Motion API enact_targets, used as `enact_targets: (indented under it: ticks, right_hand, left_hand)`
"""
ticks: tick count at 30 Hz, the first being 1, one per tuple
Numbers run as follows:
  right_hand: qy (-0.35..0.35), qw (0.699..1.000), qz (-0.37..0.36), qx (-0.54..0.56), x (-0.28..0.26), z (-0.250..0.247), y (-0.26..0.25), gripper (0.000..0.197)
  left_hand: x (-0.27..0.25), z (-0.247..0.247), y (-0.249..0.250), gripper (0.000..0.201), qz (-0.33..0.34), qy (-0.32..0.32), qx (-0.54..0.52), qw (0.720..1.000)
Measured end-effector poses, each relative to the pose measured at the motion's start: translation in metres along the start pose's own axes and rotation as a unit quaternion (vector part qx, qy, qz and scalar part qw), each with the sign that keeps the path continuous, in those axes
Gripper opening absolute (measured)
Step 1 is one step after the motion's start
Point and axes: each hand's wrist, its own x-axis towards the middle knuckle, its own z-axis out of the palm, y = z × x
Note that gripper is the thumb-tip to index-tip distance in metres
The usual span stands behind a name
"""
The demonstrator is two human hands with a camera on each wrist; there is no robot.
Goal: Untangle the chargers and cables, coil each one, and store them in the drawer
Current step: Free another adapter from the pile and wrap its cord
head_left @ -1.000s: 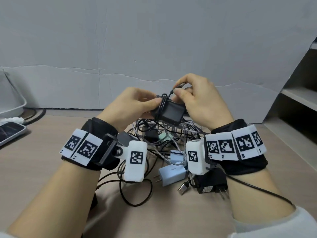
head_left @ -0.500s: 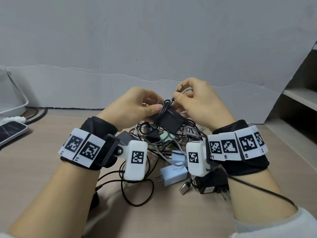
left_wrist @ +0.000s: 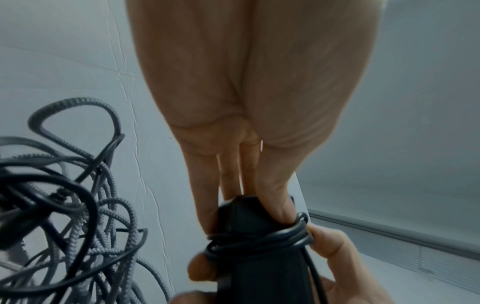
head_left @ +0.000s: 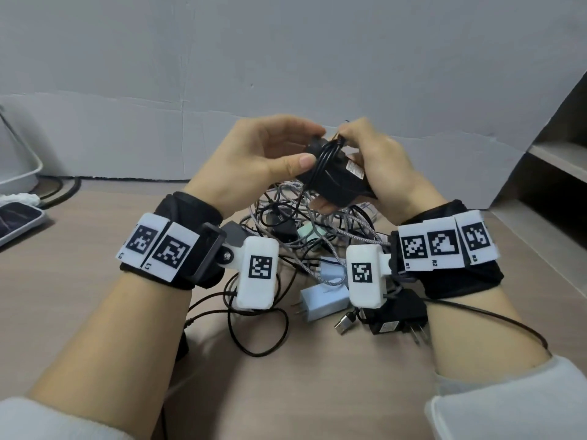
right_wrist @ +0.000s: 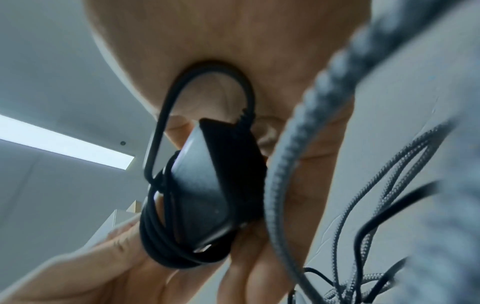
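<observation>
Held: black rectangular charger brick [head_left: 333, 179] wound with its thin black cord, gripped by right hand [head_left: 381, 166], pinched by left hand [head_left: 254, 163], above tangled cable pile [head_left: 311, 236].

A light wood-grain tabletop [head_left: 317, 392] carries everything and is backed by a pale wall. At its middle a tangle of cables [head_left: 320, 223] is heaped (grey braided leads mixed with thin black ones), and a mint-green plug [head_left: 309, 233] is half buried in it. Nearer the front edge a pale blue charger [head_left: 322, 301] is laid on its side, prongs to the left. Just beside it a silver USB plug [head_left: 344, 322] is seen, and next to that a black adapter [head_left: 397, 319], prongs to the right. A loop of black cord [head_left: 257, 331] is spread flat left of the charger. At the far left edge a phone [head_left: 17, 222] is lying.
</observation>
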Motion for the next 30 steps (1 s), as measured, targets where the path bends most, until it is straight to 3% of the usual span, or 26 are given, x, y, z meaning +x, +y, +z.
enact_targets:
  ticks: [3, 7, 10, 12, 14, 17, 22, 30]
  right_hand:
    - [0.015, 1.000, -0.002, 0.026, -0.003, 0.004, -0.003, 0.030]
    - [0.092, 0.995, -0.042, -0.026, -0.004, 0.014, -0.004, 0.034]
    - [0.162, 0.979, -0.077, -0.096, -0.009, 0.007, -0.005, 0.033]
    - [0.180, 0.968, -0.094, -0.149, -0.016, -0.002, -0.006, 0.034]
    - [0.168, 0.962, -0.089, -0.194, -0.029, -0.009, -0.009, 0.043]
    - [0.115, 0.951, -0.069, -0.280, -0.059, -0.018, -0.011, 0.059]
    - [0.061, 0.915, -0.050, -0.396, -0.110, -0.040, -0.020, 0.077]
    - [0.051, 0.881, 0.019, -0.470, -0.208, -0.088, -0.039, 0.057]
  left_hand:
    - [0.003, 0.003, 0.000, 0.033, 0.012, 0.021, -0.021, 0.999]
    - [0.008, 0.011, -0.004, 0.027, 0.004, 0.052, -0.012, 0.999]
    - [0.009, 0.019, -0.002, 0.027, -0.040, 0.082, -0.007, 0.996]
    - [0.008, 0.028, 0.006, 0.039, -0.100, 0.092, -0.066, 0.989]
    - [0.006, 0.039, 0.017, 0.048, -0.152, 0.070, -0.116, 0.979]
    - [-0.003, 0.059, 0.029, 0.052, -0.180, 0.021, -0.134, 0.974]
    - [-0.024, 0.096, 0.045, 0.029, -0.206, -0.024, -0.192, 0.959]
    - [-0.053, 0.176, 0.083, 0.019, -0.216, -0.109, -0.136, 0.961]
